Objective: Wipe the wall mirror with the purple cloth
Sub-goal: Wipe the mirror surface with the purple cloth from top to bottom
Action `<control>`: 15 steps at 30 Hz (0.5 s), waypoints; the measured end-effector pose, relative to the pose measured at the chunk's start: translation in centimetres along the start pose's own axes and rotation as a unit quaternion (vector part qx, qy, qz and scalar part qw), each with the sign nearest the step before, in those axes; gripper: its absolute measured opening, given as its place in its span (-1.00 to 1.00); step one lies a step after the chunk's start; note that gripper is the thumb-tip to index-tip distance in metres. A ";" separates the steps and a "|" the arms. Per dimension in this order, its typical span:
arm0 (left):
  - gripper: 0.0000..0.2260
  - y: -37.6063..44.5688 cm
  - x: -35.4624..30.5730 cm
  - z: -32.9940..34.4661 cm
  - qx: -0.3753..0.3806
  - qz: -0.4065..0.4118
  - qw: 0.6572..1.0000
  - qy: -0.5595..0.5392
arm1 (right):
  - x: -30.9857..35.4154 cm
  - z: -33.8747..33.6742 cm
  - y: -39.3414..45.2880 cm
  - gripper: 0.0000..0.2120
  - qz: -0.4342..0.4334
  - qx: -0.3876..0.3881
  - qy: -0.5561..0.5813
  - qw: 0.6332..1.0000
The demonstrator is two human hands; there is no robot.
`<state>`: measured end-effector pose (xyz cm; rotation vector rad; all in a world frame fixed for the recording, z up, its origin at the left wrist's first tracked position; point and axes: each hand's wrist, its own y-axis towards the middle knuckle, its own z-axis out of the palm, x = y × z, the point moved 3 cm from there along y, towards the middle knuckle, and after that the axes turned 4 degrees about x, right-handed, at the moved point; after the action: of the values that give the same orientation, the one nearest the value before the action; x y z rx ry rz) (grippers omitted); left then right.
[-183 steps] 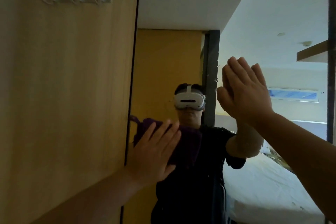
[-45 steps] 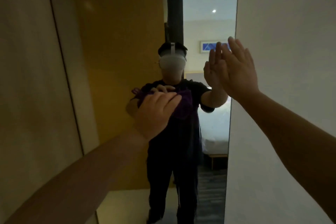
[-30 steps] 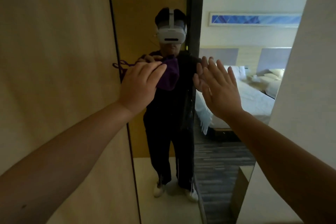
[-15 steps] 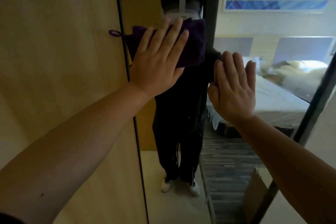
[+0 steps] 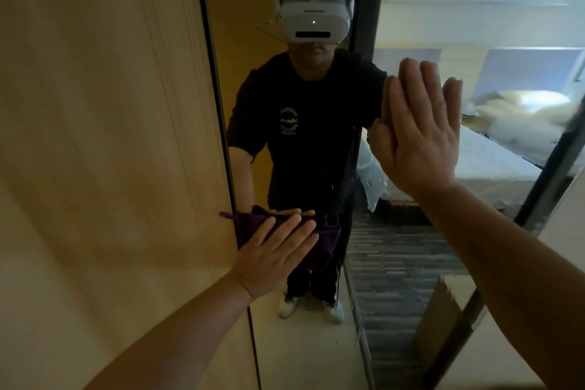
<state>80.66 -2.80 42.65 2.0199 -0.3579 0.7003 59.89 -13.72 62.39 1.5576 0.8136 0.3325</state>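
The tall wall mirror (image 5: 297, 339) fills the middle of the head view, framed in thin dark edges. My left hand (image 5: 272, 255) lies flat on the purple cloth (image 5: 319, 242), pressing it against the glass low down by the mirror's left edge. A thin loop of the cloth sticks out to the left over the frame. My right hand (image 5: 418, 133) rests flat on the glass higher up and to the right, fingers together and pointing up, holding nothing. The glass reflects a person in a dark shirt with a white headset.
A light wooden panel (image 5: 104, 136) runs along the mirror's left side. A pale wall (image 5: 538, 332) meets the mirror's dark right edge at the lower right. The reflection shows a bed, a striped carpet and a beige floor.
My left hand has slid the cloth down the glass from head height to low by the left edge. My right hand stays flat on the glass, now higher than the cloth.
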 end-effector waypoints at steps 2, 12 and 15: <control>-0.59 0.2 0.2 -0.8 0.007 -0.007 0.999 -0.033 | -0.2 -0.6 0.0 -0.52 0.005 0.028 0.030 0.999; -0.63 19.8 8.2 -11.3 -0.193 -0.129 0.962 -0.143 | -8.4 -5.2 -2.4 -0.45 0.094 0.111 -0.009 0.989; -0.60 27.5 10.5 -12.6 -0.187 -0.133 0.972 -0.050 | -10.1 -4.6 -2.9 -0.50 0.064 0.120 -0.026 0.990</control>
<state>70.84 -6.06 72.97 1.7027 -0.2486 0.3348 48.95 -17.12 62.90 1.8408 0.7345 0.2944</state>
